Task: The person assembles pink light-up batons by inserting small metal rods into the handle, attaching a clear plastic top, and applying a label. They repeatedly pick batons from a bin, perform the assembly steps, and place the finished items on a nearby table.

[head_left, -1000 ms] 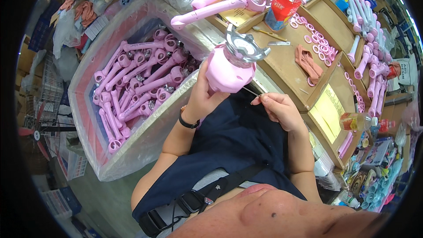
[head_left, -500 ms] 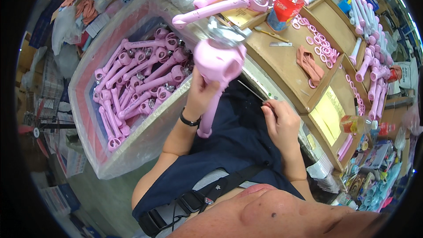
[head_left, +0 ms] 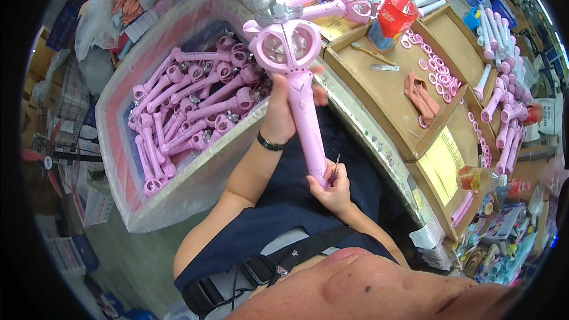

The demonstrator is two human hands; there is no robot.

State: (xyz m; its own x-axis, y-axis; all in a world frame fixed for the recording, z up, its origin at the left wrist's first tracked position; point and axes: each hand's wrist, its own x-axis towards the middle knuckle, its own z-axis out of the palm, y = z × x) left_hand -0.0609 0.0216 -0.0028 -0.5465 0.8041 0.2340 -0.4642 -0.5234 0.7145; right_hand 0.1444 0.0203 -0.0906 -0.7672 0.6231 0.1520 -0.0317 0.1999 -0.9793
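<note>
A pink toy wand stands nearly upright in front of me, its ringed head on top. Inside the ring sits a clear faceted piece, and a silvery crown tops it. My left hand is wrapped round the wand's neck, fingertips showing on the far side. At the handle's lower end my right hand is closed, its thumb against the handle. A thin metal tool pokes up from the right hand's fingers; most of it is hidden.
Left of me, a plastic-lined bin holds several similar wands. On the right bench, cardboard trays hold pink rings, a cloth, a brush and a red-labelled bottle. More wands lie at the back.
The wand has turned so its ringed face and the handle's length show. My right hand has moved left, with the thin tool, to the handle's lower end.
</note>
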